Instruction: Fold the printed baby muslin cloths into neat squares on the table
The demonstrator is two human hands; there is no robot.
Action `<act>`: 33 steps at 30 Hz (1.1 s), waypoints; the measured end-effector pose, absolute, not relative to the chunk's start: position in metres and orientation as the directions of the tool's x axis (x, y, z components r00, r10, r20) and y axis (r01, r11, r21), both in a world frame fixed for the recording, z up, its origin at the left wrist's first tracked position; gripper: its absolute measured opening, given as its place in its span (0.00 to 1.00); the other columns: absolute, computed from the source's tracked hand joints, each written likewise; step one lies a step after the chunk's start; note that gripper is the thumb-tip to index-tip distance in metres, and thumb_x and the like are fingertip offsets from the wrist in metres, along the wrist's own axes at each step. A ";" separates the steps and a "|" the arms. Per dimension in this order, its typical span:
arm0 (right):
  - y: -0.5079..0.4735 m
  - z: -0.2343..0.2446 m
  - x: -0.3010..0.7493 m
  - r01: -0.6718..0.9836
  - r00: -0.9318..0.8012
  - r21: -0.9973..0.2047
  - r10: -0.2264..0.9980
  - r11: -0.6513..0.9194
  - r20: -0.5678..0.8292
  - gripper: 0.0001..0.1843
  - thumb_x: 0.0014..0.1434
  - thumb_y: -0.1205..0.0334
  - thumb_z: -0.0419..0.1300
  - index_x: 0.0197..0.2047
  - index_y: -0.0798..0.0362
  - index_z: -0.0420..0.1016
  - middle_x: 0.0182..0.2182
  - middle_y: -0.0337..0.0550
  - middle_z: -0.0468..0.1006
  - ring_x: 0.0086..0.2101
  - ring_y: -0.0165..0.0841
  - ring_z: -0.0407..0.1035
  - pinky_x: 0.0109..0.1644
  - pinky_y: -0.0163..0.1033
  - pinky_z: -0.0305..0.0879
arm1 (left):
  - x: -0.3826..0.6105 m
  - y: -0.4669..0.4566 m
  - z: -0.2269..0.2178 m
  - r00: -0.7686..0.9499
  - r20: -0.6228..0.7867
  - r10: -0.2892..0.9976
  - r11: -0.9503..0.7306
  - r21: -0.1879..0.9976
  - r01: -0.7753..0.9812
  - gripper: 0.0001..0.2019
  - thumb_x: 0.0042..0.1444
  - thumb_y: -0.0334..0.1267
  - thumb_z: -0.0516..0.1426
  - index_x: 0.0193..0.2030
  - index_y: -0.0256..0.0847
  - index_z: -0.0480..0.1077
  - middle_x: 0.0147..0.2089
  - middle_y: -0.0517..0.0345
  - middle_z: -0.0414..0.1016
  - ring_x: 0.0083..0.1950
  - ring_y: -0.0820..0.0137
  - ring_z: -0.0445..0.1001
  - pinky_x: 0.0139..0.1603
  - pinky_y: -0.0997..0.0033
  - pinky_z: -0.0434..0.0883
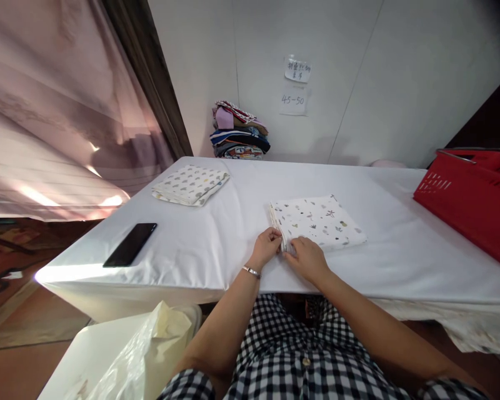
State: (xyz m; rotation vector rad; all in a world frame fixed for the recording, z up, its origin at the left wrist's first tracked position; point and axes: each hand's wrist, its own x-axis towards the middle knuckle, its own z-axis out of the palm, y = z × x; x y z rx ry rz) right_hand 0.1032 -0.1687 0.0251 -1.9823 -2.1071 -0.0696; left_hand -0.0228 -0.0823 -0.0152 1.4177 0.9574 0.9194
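A folded white cloth (316, 219) with small printed plants and figures lies flat in front of me on the white tablecloth. My left hand (269, 244), with a bracelet at the wrist, pinches the cloth's near left corner. Close beside it, my right hand (306, 255) grips the near edge with curled fingers, thumb toward the same corner. Layers of the fold show along the left edge. Farther left lies a second folded cloth (191, 185), white with grey and yellow shapes, touched by neither hand.
A black phone (130, 244) rests on the table's left part. At the right end stands a red plastic basket (470, 200). Stacked folded fabrics (239, 136) sit behind the far edge, by the wall. A white stool (83, 355) with a plastic bag (150, 355) is at lower left.
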 end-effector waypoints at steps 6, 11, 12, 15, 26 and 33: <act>-0.162 0.028 0.095 0.992 0.022 -0.122 0.993 -0.008 0.114 0.09 0.58 0.58 0.52 0.37 0.54 0.67 0.34 0.45 0.73 0.36 0.35 0.66 0.34 0.37 0.52 | -0.024 -0.081 -0.018 0.395 0.038 0.918 -0.054 0.998 0.031 0.07 0.44 0.26 0.53 0.32 0.39 0.64 0.21 0.68 0.66 0.19 0.79 0.66 0.23 0.78 0.64; -0.162 0.027 0.100 0.975 0.015 -0.221 0.994 0.008 0.106 0.06 0.57 0.60 0.53 0.33 0.53 0.67 0.31 0.42 0.73 0.32 0.33 0.66 0.31 0.36 0.50 | -0.023 -0.081 -0.018 0.393 0.042 0.919 -0.061 0.998 0.035 0.08 0.43 0.25 0.53 0.32 0.39 0.64 0.22 0.68 0.66 0.21 0.79 0.66 0.24 0.78 0.64; -0.162 0.027 0.101 0.969 0.013 -0.248 0.994 0.014 0.107 0.06 0.57 0.60 0.54 0.32 0.53 0.67 0.30 0.42 0.73 0.32 0.33 0.65 0.31 0.35 0.50 | -0.023 -0.082 -0.017 0.391 0.039 0.919 -0.059 0.998 0.038 0.08 0.43 0.25 0.53 0.32 0.39 0.64 0.22 0.68 0.66 0.21 0.79 0.66 0.24 0.78 0.64; -0.162 0.025 0.106 0.938 0.005 -0.345 0.994 0.033 0.109 0.04 0.56 0.63 0.54 0.31 0.52 0.68 0.27 0.39 0.73 0.30 0.31 0.65 0.31 0.34 0.50 | -0.024 -0.083 -0.013 0.390 0.024 0.921 -0.041 0.999 0.036 0.08 0.44 0.26 0.53 0.32 0.39 0.64 0.22 0.68 0.65 0.21 0.79 0.65 0.24 0.78 0.64; -0.156 0.029 0.102 0.931 0.055 -0.366 0.991 -0.005 0.125 0.04 0.51 0.68 0.53 0.28 0.52 0.67 0.23 0.38 0.72 0.27 0.31 0.63 0.30 0.33 0.49 | -0.023 -0.084 -0.014 0.404 0.054 0.913 -0.070 0.997 0.025 0.10 0.40 0.23 0.53 0.31 0.39 0.63 0.22 0.67 0.64 0.24 0.78 0.64 0.25 0.79 0.61; -0.158 0.027 0.095 0.938 0.027 -0.347 0.992 0.016 0.121 0.05 0.52 0.68 0.52 0.33 0.53 0.68 0.25 0.39 0.72 0.28 0.31 0.64 0.30 0.33 0.50 | -0.024 -0.087 -0.004 0.404 -0.041 0.914 0.030 0.999 0.032 0.10 0.40 0.23 0.53 0.29 0.39 0.61 0.20 0.70 0.63 0.19 0.81 0.62 0.20 0.81 0.60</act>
